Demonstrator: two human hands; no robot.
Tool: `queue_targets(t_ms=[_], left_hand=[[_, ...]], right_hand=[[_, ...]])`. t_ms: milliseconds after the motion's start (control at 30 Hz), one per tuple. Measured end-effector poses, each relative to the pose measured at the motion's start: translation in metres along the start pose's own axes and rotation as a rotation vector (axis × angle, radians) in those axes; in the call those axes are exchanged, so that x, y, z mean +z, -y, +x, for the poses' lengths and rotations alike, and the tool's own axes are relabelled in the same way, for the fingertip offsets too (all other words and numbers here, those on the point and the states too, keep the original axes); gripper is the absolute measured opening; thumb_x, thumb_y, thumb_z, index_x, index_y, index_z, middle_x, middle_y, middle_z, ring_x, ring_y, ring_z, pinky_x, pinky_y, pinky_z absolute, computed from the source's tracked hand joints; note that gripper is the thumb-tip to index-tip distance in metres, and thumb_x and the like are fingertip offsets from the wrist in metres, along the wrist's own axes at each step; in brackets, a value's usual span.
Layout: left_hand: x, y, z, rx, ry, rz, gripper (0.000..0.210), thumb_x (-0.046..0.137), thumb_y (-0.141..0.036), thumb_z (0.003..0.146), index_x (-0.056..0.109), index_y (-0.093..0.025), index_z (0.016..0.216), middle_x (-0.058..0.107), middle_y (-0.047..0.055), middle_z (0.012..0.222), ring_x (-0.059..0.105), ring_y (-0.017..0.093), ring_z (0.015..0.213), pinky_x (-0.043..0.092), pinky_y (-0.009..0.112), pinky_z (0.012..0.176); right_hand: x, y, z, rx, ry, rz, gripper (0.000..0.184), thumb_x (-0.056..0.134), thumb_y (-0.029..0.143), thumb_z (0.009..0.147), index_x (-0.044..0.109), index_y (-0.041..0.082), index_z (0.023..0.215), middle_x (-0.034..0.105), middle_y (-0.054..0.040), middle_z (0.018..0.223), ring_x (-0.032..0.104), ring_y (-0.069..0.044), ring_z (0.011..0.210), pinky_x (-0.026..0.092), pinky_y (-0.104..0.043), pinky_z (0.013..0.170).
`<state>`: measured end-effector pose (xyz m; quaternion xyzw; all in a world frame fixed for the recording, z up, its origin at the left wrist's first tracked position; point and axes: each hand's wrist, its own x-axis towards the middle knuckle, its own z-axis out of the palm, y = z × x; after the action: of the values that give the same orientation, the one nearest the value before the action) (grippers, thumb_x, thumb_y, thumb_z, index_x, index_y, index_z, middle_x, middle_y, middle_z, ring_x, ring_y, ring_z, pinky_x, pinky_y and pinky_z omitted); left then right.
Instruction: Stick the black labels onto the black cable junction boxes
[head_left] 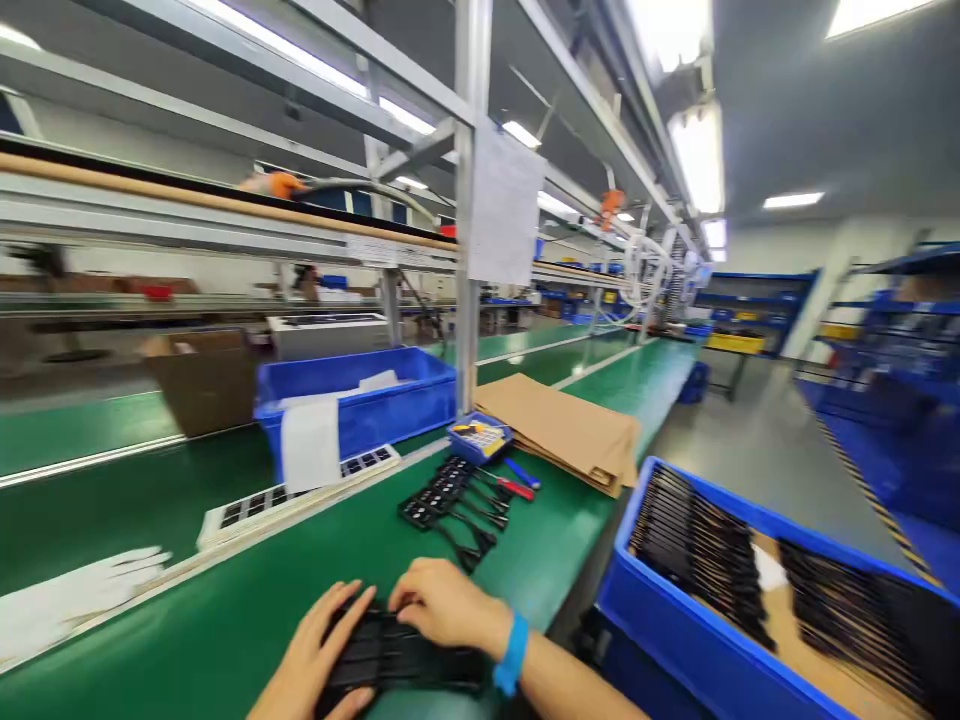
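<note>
Low in the view, my left hand (319, 655) lies over the left end of a black, flat, ribbed plastic part (382, 655), its fingers and thumb around it. My right hand (442, 605), with a blue wristband (513, 650), has its fingers curled down on the part's upper edge. Palm and fingers hide some of the part, so its exact kind is unclear. Beyond the hands, several small black units with short cables and plugs (442, 495) lie in a row on the green bench (247, 610). A red-handled screwdriver (516, 487) and a blue pen-like tool (523, 472) rest beside them.
A blue crate (622, 580) of stacked black parts stands at the right. Cardboard sheets (562, 425) and a small blue tray (480, 437) lie ahead. Across the bench are a long blue bin (360, 405), white gloves (90, 595) and a metal post (466, 210).
</note>
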<state>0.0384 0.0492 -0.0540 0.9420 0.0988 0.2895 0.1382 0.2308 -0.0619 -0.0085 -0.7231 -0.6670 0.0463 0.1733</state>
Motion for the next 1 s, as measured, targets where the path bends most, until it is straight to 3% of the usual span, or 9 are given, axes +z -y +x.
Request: queue_targets(t_ms=[133,233,400,500,633,700,800,867,1000], left_hand=[[-0.009,-0.004,0.001,-0.035,0.157,-0.081,0.066,0.055,-0.036,0.085,0.024,-0.034,0.143,0.038,0.011,0.140,0.039,0.031,0.129,0.039,0.051,0.105],[-0.013,-0.007,0.002,-0.077,0.274,-0.141,0.073,0.060,-0.036,0.082,0.022,-0.031,0.144,0.029,0.014,0.146,0.027,0.035,0.136,0.030,0.058,0.108],[-0.013,-0.005,0.001,-0.170,0.324,-0.248,0.101,0.075,-0.034,0.069,0.012,-0.030,0.147,-0.012,0.012,0.155,-0.001,0.039,0.141,0.016,0.058,0.112],[-0.012,-0.002,0.004,-0.228,0.342,-0.302,0.116,0.079,-0.046,0.062,0.004,-0.023,0.148,-0.022,0.016,0.152,-0.006,0.038,0.140,0.015,0.053,0.113],[-0.013,-0.003,0.008,-0.243,0.392,-0.288,0.115,0.075,-0.059,0.062,0.013,-0.016,0.148,-0.006,0.020,0.154,-0.003,0.037,0.141,0.013,0.051,0.114],[-0.014,-0.004,0.009,-0.245,0.388,-0.282,0.111,0.073,-0.058,0.064,0.016,-0.014,0.148,0.004,0.020,0.155,0.002,0.036,0.142,0.014,0.051,0.114],[-0.016,-0.005,0.009,-0.211,0.353,-0.303,0.110,0.075,-0.052,0.063,0.015,-0.014,0.148,0.010,0.020,0.153,0.010,0.035,0.141,0.020,0.048,0.114],[-0.018,-0.006,0.009,-0.179,0.326,-0.327,0.112,0.077,-0.044,0.061,0.012,-0.017,0.148,0.015,0.019,0.150,0.018,0.034,0.139,0.025,0.046,0.113],[-0.022,-0.013,0.009,-0.194,0.296,-0.350,0.107,0.074,-0.024,0.061,0.011,-0.024,0.147,0.023,0.014,0.143,0.034,0.030,0.131,0.031,0.042,0.111]], right_hand=[[-0.010,-0.024,0.009,0.295,-0.134,-0.086,0.019,0.047,0.013,0.086,0.062,0.011,0.099,0.063,-0.0156,0.102,0.060,-0.025,0.098,0.046,-0.037,0.085],[-0.007,-0.036,0.021,0.365,-0.126,-0.121,0.018,0.047,0.006,0.082,0.060,0.007,0.095,0.061,-0.0219,0.102,0.059,-0.031,0.097,0.045,-0.043,0.082],[0.003,-0.028,0.017,0.164,-0.009,0.005,0.013,0.045,0.010,0.084,0.056,0.017,0.085,0.063,-0.0050,0.084,0.061,-0.017,0.078,0.046,-0.027,0.073],[0.000,-0.022,0.010,0.028,0.083,0.186,0.011,0.049,0.012,0.081,0.056,0.021,0.078,0.061,0.0009,0.076,0.059,-0.014,0.072,0.045,-0.023,0.068],[-0.006,-0.033,0.019,0.067,0.042,0.057,0.020,0.048,0.019,0.085,0.062,0.022,0.100,0.063,-0.0045,0.101,0.059,-0.017,0.092,0.046,-0.027,0.081],[-0.006,-0.044,0.029,0.220,-0.052,-0.108,0.033,0.042,0.019,0.089,0.056,0.012,0.119,0.056,-0.0166,0.116,0.056,-0.027,0.104,0.045,-0.038,0.088],[0.000,-0.056,0.040,0.365,-0.123,-0.208,0.043,0.034,0.013,0.088,0.047,-0.006,0.125,0.048,-0.0319,0.118,0.052,-0.043,0.105,0.043,-0.055,0.082],[0.004,-0.058,0.042,0.363,-0.121,-0.205,0.044,0.034,0.009,0.087,0.048,-0.005,0.125,0.051,-0.0298,0.113,0.055,-0.042,0.102,0.044,-0.053,0.081],[0.008,-0.051,0.037,0.295,-0.112,-0.128,0.049,0.034,-0.001,0.081,0.052,0.007,0.126,0.056,-0.0197,0.113,0.059,-0.025,0.100,0.045,-0.035,0.089]])
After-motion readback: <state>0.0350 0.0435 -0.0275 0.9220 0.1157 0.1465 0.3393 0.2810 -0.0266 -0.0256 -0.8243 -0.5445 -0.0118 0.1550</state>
